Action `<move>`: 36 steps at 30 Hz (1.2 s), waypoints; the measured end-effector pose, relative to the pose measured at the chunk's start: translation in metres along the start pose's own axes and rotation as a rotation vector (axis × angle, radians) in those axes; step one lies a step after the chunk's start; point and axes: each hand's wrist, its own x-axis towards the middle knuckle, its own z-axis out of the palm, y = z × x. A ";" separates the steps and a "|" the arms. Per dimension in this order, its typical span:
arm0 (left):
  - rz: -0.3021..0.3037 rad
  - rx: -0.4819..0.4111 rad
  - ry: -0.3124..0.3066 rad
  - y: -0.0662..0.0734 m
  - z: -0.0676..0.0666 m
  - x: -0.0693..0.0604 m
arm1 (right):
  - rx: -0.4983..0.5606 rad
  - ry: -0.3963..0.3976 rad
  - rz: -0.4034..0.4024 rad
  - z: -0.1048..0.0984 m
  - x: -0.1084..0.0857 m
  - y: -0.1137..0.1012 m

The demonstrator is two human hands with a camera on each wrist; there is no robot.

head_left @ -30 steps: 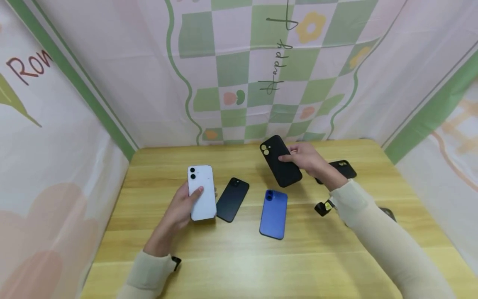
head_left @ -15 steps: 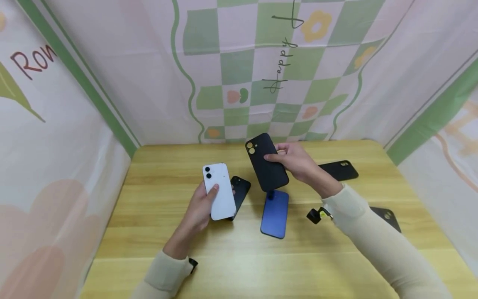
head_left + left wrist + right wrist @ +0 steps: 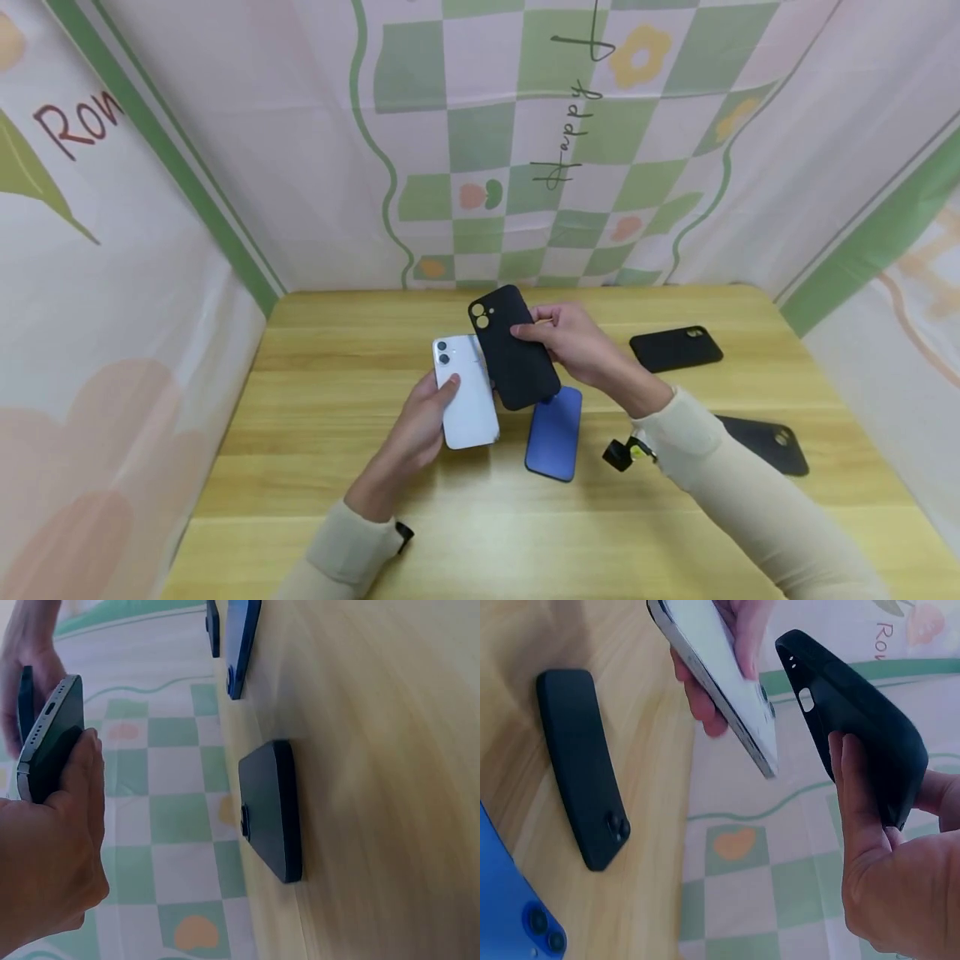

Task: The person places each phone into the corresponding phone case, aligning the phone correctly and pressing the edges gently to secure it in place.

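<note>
My left hand [image 3: 420,421] grips a white phone [image 3: 472,408] by its edges above the table, thumb on its back, camera end away from me. In my right hand [image 3: 573,342] is a black phone case [image 3: 513,358] with round camera cutouts, pinched with the thumb on its outer face. The right wrist view shows the case's hollow inner side facing the phone, with a gap between them. In the head view the case overlaps the phone's right edge. A black phone [image 3: 581,757] lies on the table below, mostly hidden in the head view. Nearby lies a blue phone [image 3: 555,442].
To the right on the wooden table [image 3: 247,467] lie two more dark cases, one farther back [image 3: 675,350] and a second case [image 3: 765,446] partly behind the right sleeve. A patterned cloth [image 3: 480,133] hangs along the table's back edge, with more cloth at both sides.
The left hand has carried the white phone rightward, over the black phone. The right hand has brought the case leftward and slightly down, so both now nearly meet.
</note>
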 end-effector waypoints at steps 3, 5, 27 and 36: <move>-0.005 -0.033 -0.007 -0.001 0.004 0.000 | 0.027 -0.018 0.008 0.006 0.000 0.003; 0.000 -0.069 -0.020 -0.001 0.006 0.001 | 0.034 -0.028 0.010 0.010 -0.001 0.003; 0.012 -0.218 -0.127 0.001 0.016 0.002 | -0.006 -0.020 0.027 0.040 -0.003 0.022; -0.028 -0.196 -0.106 0.001 0.017 0.003 | -0.024 -0.010 0.016 0.045 -0.003 0.031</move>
